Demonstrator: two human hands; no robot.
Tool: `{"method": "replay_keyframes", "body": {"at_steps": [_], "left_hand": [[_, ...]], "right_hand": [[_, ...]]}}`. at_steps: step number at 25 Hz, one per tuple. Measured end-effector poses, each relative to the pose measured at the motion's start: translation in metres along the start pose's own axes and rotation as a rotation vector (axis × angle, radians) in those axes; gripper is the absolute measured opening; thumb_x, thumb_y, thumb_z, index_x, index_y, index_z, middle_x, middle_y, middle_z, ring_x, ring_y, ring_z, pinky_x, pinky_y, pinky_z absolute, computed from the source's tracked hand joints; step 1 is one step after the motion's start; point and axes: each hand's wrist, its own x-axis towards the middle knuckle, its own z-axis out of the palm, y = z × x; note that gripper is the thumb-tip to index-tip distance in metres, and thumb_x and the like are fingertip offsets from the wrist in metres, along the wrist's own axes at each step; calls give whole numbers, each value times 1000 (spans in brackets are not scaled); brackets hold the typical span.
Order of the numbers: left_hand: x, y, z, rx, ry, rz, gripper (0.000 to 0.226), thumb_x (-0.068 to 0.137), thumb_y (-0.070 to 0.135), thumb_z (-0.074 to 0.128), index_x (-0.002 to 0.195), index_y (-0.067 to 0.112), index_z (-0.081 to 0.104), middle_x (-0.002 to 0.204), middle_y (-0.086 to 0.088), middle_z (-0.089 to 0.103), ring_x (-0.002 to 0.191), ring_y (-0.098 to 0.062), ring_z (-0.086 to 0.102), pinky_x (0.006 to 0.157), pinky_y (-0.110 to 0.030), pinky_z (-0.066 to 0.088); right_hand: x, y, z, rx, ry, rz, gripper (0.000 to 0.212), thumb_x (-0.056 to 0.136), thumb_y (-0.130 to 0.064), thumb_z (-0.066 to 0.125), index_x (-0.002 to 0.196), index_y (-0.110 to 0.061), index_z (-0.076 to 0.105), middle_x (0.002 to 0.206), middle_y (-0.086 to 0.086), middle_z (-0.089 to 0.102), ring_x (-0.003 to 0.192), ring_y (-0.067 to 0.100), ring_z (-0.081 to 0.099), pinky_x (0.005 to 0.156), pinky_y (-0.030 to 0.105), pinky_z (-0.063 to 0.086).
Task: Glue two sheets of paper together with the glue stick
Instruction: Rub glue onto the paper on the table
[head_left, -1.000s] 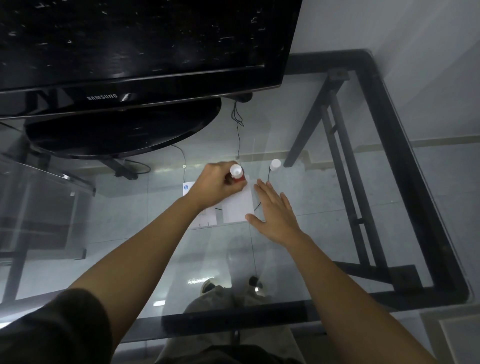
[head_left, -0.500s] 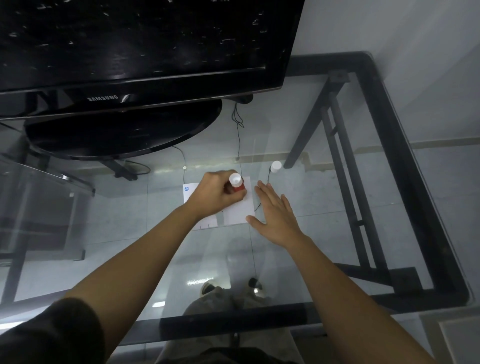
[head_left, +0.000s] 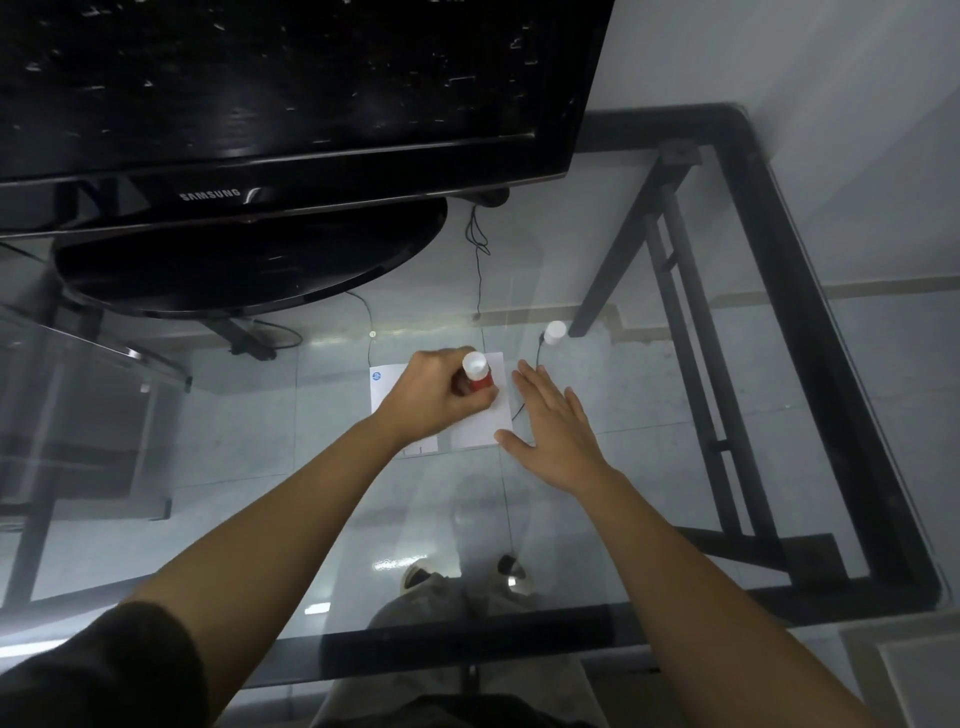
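Head view, looking down through a glass worktop (head_left: 623, 395) with a black frame. The left hand (head_left: 441, 397) grasps the glue stick (head_left: 478, 373): its fingers (head_left: 480, 401) are curled round the red body and the white end sticks up above the knuckles. The stick's lower end is hidden by the hand, so contact with the paper cannot be confirmed. The stick stands over the upper part of the right sheet (head_left: 483, 428), a plain white sheet with no visible print. The left sheet (head_left: 387, 395) lies just beside it, mostly covered by the left hand. It has a small round blue logo (head_left: 376, 375) in its upper left corner, too small to read, and faint printed marks along its lower edge, also unreadable. Whether the two sheets overlap cannot be told. The right hand (head_left: 558, 434) lies flat on the glass with its fingers (head_left: 540, 389) straight and released, holding nothing; the thumb touches the lower right corner of the right sheet. A white cap (head_left: 555, 332) stands on the worktop, apart from both hands, beyond the right hand. A black television (head_left: 311, 104) on an oval base stands at the rear left, and its lower bezel reads "SAMSUNG". A thin dark cable (head_left: 478, 270) and a pair of shoes (head_left: 462, 571) show through the glass.
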Motion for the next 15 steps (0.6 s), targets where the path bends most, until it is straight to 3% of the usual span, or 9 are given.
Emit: {"method": "replay_keyframes", "body": {"at_steps": [5, 9, 12, 15], "left_hand": [[14, 2, -7, -72, 138, -36, 19, 81, 24, 70, 93, 11, 65, 89, -5, 70, 76, -16, 63, 70, -21, 50], [-12, -2, -2, -54, 27, 5, 17, 77, 25, 73, 85, 12, 65, 82, -3, 69, 69, -11, 60, 63, -11, 45], [-18, -4, -3, -24, -41, 61, 16, 75, 22, 74, 82, 11, 65, 78, -3, 69, 67, -12, 60, 62, -15, 46], [2, -10, -15, -8, 17, 0, 18, 77, 26, 72, 87, 13, 64, 82, -2, 68, 71, -13, 60, 63, -21, 47]], "right_hand": [[1, -1, -1, -3, -2, 5, 75, 89, -45, 48, 146, -21, 7, 158, -5, 2, 144, 13, -4, 115, 40, -2], [1, 1, 1, -9, 2, -2, 75, 89, -46, 48, 146, -20, 6, 158, -5, 1, 144, 12, -5, 114, 37, -4], [2, 2, 2, -12, 7, -7, 76, 89, -46, 48, 146, -20, 6, 158, -5, 1, 144, 12, -5, 113, 36, -4], [3, 2, 3, -20, 9, -1, 76, 89, -45, 49, 146, -20, 7, 158, -5, 2, 144, 13, -4, 113, 37, -4]]}}
